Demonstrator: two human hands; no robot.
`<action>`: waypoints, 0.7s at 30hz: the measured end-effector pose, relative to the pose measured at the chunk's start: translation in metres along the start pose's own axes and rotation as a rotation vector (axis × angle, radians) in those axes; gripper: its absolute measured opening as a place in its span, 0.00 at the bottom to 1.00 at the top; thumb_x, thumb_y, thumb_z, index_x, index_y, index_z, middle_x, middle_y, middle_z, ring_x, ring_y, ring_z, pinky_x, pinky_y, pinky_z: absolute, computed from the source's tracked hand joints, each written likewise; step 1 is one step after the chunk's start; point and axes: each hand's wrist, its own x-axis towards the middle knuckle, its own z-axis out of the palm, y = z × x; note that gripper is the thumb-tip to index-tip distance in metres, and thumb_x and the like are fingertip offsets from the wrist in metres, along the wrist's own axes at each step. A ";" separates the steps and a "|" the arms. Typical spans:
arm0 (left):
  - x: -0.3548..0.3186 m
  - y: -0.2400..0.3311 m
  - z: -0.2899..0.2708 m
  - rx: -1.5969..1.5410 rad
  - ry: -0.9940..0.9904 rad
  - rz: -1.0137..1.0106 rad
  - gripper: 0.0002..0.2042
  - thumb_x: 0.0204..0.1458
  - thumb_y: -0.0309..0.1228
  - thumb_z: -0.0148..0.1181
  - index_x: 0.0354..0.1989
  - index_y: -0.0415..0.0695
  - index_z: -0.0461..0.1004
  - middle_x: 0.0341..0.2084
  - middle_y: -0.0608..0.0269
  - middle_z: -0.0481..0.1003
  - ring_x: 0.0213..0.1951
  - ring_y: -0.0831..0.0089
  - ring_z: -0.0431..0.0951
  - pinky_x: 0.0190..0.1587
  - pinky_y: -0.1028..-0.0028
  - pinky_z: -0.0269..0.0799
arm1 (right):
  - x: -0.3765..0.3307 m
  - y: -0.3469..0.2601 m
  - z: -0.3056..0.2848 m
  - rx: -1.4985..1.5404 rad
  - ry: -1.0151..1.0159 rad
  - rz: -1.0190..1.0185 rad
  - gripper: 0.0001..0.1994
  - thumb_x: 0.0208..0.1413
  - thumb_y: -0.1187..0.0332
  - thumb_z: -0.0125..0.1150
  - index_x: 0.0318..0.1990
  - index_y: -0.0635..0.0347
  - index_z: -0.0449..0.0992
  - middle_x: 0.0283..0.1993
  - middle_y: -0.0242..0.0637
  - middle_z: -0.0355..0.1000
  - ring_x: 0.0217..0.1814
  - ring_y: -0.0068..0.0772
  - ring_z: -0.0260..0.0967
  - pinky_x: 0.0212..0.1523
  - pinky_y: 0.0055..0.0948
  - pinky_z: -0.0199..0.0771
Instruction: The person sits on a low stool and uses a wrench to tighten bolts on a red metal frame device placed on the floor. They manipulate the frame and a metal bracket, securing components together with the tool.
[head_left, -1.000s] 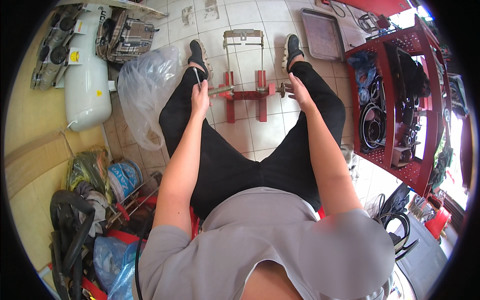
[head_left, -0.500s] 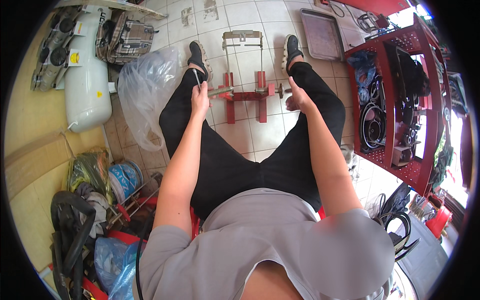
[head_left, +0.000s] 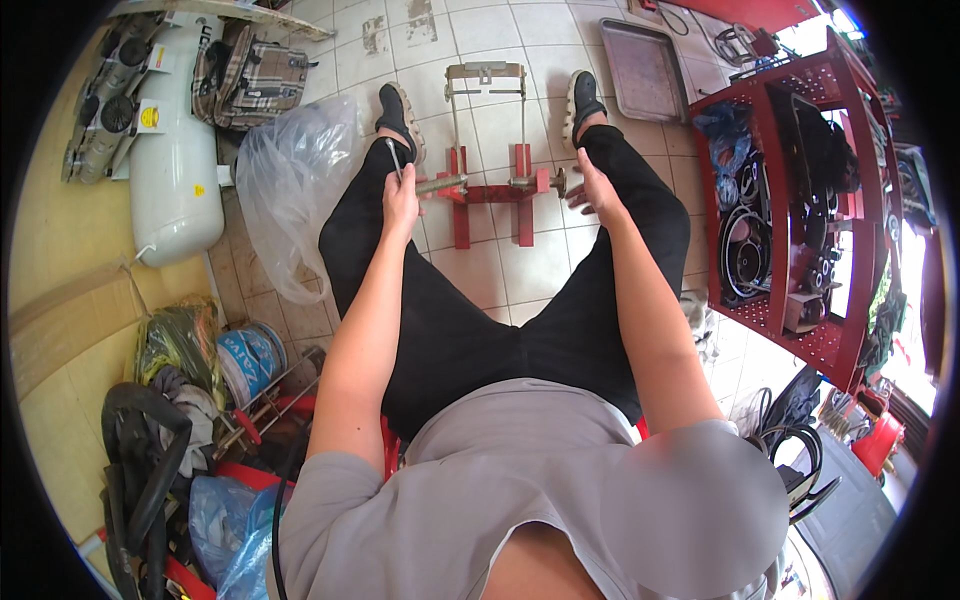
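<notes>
Slippage is looking likely: left hand [head_left: 402, 193] is clamping a thin metal rod [head_left: 393, 158], right hand [head_left: 590, 190] is gripping the axle end of the red steel jig [head_left: 492, 192] sitting on the tiled floor [head_left: 520, 270] between the shoes.

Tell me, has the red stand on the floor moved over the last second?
No. The red stand sits on the same floor tiles, between the two shoes, as it did a second ago, with the left hand and right hand at its ends.
</notes>
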 end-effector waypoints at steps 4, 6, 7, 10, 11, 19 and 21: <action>0.002 -0.002 0.000 -0.010 -0.008 0.008 0.21 0.57 0.46 0.44 0.42 0.37 0.64 0.33 0.58 0.74 0.26 0.74 0.76 0.17 0.78 0.66 | 0.001 0.003 0.006 0.081 0.048 -0.162 0.43 0.50 0.32 0.37 0.63 0.61 0.52 0.46 0.56 0.67 0.41 0.43 0.71 0.38 0.37 0.70; 0.001 -0.002 -0.001 -0.004 0.000 0.004 0.21 0.57 0.46 0.44 0.42 0.37 0.64 0.33 0.58 0.74 0.25 0.74 0.76 0.17 0.78 0.67 | -0.003 0.002 0.000 0.007 -0.066 0.034 0.42 0.50 0.32 0.36 0.60 0.62 0.57 0.34 0.53 0.72 0.31 0.42 0.73 0.32 0.34 0.71; 0.001 -0.003 -0.002 -0.001 0.004 0.002 0.21 0.57 0.46 0.44 0.42 0.37 0.64 0.33 0.58 0.74 0.25 0.74 0.76 0.17 0.78 0.67 | 0.000 0.003 0.000 -0.029 -0.061 0.048 0.42 0.50 0.32 0.37 0.60 0.62 0.58 0.32 0.53 0.72 0.29 0.42 0.73 0.31 0.34 0.72; -0.001 -0.002 -0.001 -0.015 0.009 0.000 0.21 0.57 0.46 0.44 0.42 0.37 0.64 0.33 0.58 0.74 0.26 0.74 0.76 0.17 0.78 0.67 | 0.004 0.003 0.001 -0.077 -0.034 0.011 0.41 0.50 0.32 0.36 0.59 0.61 0.59 0.31 0.53 0.73 0.27 0.41 0.73 0.29 0.33 0.72; 0.000 -0.001 -0.001 -0.011 0.005 0.008 0.21 0.57 0.46 0.44 0.42 0.37 0.64 0.33 0.58 0.74 0.26 0.74 0.76 0.17 0.78 0.67 | 0.009 0.007 0.003 -0.039 0.035 -0.105 0.42 0.50 0.32 0.36 0.59 0.61 0.59 0.32 0.53 0.73 0.27 0.41 0.73 0.28 0.32 0.72; -0.001 -0.002 -0.002 -0.006 0.011 -0.014 0.20 0.57 0.46 0.43 0.42 0.37 0.64 0.33 0.58 0.74 0.26 0.75 0.76 0.18 0.78 0.67 | 0.000 0.003 0.002 -0.003 -0.088 0.069 0.43 0.50 0.31 0.33 0.59 0.62 0.58 0.28 0.48 0.73 0.27 0.36 0.72 0.27 0.29 0.70; -0.001 -0.001 -0.001 0.000 0.002 -0.010 0.20 0.57 0.46 0.43 0.42 0.37 0.64 0.33 0.58 0.74 0.26 0.75 0.76 0.18 0.78 0.67 | 0.000 0.000 0.002 -0.044 -0.091 -0.004 0.43 0.50 0.31 0.34 0.60 0.62 0.57 0.29 0.48 0.72 0.28 0.36 0.72 0.28 0.30 0.70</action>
